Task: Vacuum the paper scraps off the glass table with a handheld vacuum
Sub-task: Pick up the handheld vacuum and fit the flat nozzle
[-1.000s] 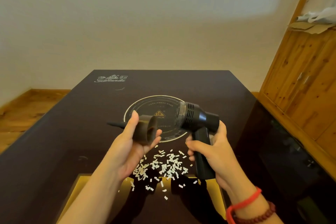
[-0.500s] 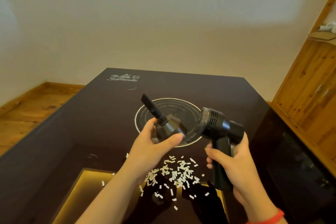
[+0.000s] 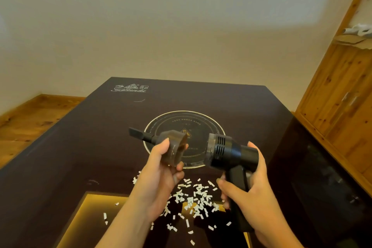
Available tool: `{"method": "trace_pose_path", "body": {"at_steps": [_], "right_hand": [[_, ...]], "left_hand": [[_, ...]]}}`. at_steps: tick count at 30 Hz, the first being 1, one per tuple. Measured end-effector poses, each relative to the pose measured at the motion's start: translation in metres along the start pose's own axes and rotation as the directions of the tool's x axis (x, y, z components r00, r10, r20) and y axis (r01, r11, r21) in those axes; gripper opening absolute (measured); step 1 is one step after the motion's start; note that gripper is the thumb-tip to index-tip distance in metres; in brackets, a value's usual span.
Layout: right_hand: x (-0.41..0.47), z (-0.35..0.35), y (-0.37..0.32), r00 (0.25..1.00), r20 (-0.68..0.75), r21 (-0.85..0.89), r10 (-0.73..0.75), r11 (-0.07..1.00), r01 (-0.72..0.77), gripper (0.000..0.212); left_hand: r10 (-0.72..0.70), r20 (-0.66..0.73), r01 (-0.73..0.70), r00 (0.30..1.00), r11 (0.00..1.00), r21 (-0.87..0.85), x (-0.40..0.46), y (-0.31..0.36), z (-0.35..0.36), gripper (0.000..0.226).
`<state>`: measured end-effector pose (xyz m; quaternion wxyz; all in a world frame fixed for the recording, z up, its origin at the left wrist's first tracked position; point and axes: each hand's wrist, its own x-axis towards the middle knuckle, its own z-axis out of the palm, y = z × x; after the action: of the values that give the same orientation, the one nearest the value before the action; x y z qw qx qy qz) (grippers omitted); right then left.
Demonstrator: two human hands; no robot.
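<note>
A dark glass table with a glossy top carried a printed white ring near its middle and a white logo by its far left corner. Small white paper scraps lay scattered toward the near edge, thickest at the centre, with a few strays to the left over a yellow-lit rectangular panel.

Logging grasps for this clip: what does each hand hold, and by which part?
Left hand grips the detached nozzle cup around its wide end. Right hand grips the vacuum body by its handle.
</note>
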<state>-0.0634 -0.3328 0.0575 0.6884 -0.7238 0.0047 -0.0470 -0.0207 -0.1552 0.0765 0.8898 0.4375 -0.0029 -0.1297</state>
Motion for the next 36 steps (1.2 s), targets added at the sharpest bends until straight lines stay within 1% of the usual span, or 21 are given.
{"method": "trace_pose_path", "body": {"at_steps": [3,5,7,10,12,14,16,18,20,24,26,30,32,34,36], "right_hand": [[-0.002,0.001,-0.003,1.0,0.012,-0.006,-0.018,1.0,0.018,0.104],[-0.004,0.002,-0.005,0.999,0.015,-0.009,-0.03,1.0,0.03,0.102],[-0.006,0.003,-0.007,0.999,0.005,0.004,-0.045,0.999,0.044,0.097],[-0.007,0.006,-0.009,0.998,-0.022,0.054,-0.059,0.997,0.06,0.083],[-0.007,0.007,-0.008,0.996,-0.042,0.06,-0.079,0.995,0.081,0.082],[-0.007,0.008,-0.007,0.992,-0.065,0.041,-0.106,0.993,0.108,0.075],[-0.007,0.008,-0.005,0.988,-0.08,0.012,-0.136,0.991,0.137,0.06],[-0.008,0.008,-0.004,0.983,-0.079,-0.027,-0.167,0.986,0.166,0.055],[-0.009,0.009,-0.003,0.979,-0.068,-0.068,-0.194,0.979,0.19,0.055],[-0.009,0.01,-0.002,0.974,-0.067,-0.129,-0.215,0.97,0.205,0.055],[-0.009,0.009,-0.002,0.973,-0.057,-0.126,-0.221,0.969,0.213,0.055],[-0.009,0.008,-0.001,0.973,-0.044,-0.105,-0.225,0.97,0.219,0.055],[-0.008,0.007,-0.001,0.974,-0.05,-0.098,-0.222,0.971,0.217,0.056],[-0.009,0.007,-0.001,0.974,-0.048,-0.079,-0.221,0.973,0.217,0.057],[-0.009,0.007,0.0,0.975,-0.029,-0.061,-0.22,0.974,0.218,0.067]], "left_hand": [[-0.011,0.018,0.012,1.0,0.999,-0.05,0.0,-0.004,-0.001,0.057],[-0.024,0.025,0.025,0.999,0.999,-0.042,-0.001,-0.005,-0.001,0.06],[-0.013,0.014,0.013,1.0,0.999,0.036,-0.001,-0.006,-0.002,0.064],[0.044,0.011,-0.045,0.999,0.976,0.211,-0.003,-0.01,-0.001,0.069],[0.082,0.022,-0.085,0.996,0.952,0.294,-0.004,-0.013,0.0,0.071],[0.108,0.008,-0.105,0.994,0.943,0.315,-0.006,-0.014,0.001,0.071],[0.116,-0.012,-0.106,0.993,0.943,0.315,-0.006,-0.015,0.003,0.078],[0.125,-0.005,-0.117,0.992,0.941,0.319,-0.007,-0.016,0.004,0.075],[0.123,0.013,-0.121,0.992,0.938,0.324,-0.007,-0.018,0.004,0.07],[0.088,0.024,-0.091,0.996,0.946,0.31,-0.008,-0.023,0.006,0.075],[0.078,0.034,-0.085,0.996,0.947,0.311,-0.008,-0.023,0.006,0.073],[0.054,0.077,-0.074,0.996,0.956,0.284,-0.008,-0.022,0.001,0.052],[0.05,0.105,-0.078,0.993,0.957,0.279,-0.007,-0.023,-0.001,0.045],[0.057,0.123,-0.091,0.991,0.954,0.287,-0.006,-0.023,-0.002,0.045],[0.082,0.14,-0.122,0.987,0.945,0.303,-0.006,-0.023,-0.002,0.053]]}}
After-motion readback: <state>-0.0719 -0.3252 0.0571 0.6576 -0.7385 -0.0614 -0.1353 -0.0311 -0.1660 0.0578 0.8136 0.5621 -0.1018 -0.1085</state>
